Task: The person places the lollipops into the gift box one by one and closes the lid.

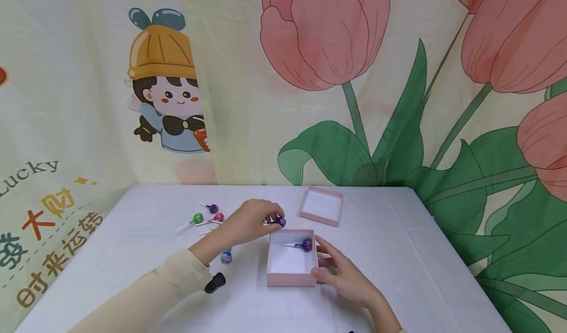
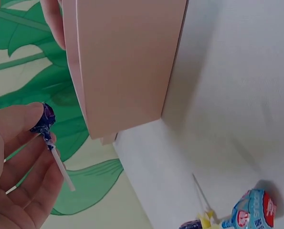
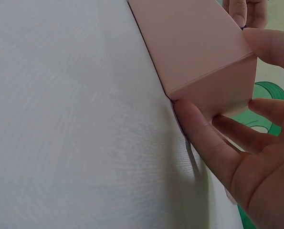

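Note:
My left hand (image 1: 252, 220) pinches a purple-wrapped lollipop (image 1: 281, 222) just above the back left of the open pink box (image 1: 291, 280). Its white stick points down past the fingers in the left wrist view. A second dark-wrapped lollipop (image 1: 306, 245) lies inside the box, stick to the left. At the box's right side, my right hand (image 1: 343, 271) rests spread fingers (image 3: 206, 136) against the outer wall. Left of the box, partly behind the left arm, lie several more lollipops, among them a green one (image 1: 197, 218), a pink one (image 1: 218, 217) and a blue one (image 2: 254, 210).
A pink box lid (image 1: 321, 206) lies behind the box, white inside facing up. Another purple lollipop (image 1: 213, 208) sits at the back left of the white-covered table (image 1: 398, 254). A small black object (image 1: 215, 283) is beside the left cuff. A printed curtain (image 1: 239, 77) hangs behind.

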A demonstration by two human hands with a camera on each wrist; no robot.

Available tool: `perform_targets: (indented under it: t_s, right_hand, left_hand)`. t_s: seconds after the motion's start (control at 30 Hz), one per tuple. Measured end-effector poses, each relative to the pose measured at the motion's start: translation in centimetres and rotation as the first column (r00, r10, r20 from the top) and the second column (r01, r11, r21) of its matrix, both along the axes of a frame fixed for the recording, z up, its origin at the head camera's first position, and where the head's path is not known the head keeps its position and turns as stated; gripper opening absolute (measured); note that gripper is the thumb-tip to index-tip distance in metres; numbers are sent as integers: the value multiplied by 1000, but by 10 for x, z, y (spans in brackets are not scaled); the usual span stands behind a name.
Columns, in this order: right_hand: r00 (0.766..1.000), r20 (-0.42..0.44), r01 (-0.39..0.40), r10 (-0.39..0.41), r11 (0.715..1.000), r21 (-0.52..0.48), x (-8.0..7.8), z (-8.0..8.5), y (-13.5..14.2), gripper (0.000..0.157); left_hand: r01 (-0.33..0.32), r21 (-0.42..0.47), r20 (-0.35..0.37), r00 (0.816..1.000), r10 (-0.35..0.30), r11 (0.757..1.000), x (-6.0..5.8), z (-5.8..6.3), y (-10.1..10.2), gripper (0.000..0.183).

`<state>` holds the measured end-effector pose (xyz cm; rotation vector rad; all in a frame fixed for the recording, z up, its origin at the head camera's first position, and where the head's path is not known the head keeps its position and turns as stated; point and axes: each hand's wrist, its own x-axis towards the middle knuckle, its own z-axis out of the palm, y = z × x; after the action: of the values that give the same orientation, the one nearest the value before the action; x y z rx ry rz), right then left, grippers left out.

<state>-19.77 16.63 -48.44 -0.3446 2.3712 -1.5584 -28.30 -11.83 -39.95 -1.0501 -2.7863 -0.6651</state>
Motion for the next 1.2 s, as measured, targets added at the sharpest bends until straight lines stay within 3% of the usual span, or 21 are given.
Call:
perform_targets:
  t_s: [0.77,1.2]
  right_hand:
    - [1000,-9,-29,29,1000,-3,-1,-1,1,82]
    - [1000,4,-14,15,1000,-21,1,1,2,82]
  left_hand:
    - [67,3,36,997,-67,998,9,-12,31,18]
    - [74,9,97,993,-74,997,11,-21,43,20]
